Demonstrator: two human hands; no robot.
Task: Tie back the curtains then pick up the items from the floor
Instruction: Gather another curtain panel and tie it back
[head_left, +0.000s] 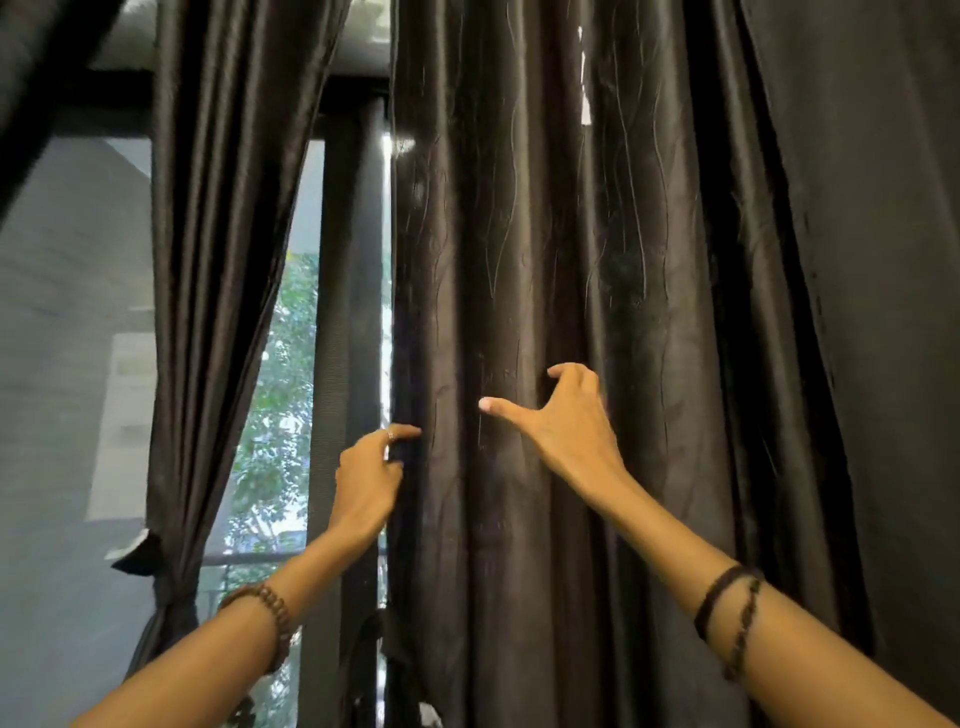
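I see both forearms bare, with no sleeves reaching into view. The left wrist carries a bracelet of brown wooden beads (272, 616), wound round in what looks like more than one row. The right forearm wears two thin dark bands (727, 613), one smooth, one knotted or beaded. A small ring (390, 435) sits on a left-hand finger.

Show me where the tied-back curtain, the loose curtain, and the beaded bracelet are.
tied-back curtain (208, 312): head view, on its hanging folds above the tie.
loose curtain (571, 234): head view, on its upper middle folds.
beaded bracelet (275, 610): head view, on the beads across the left wrist.
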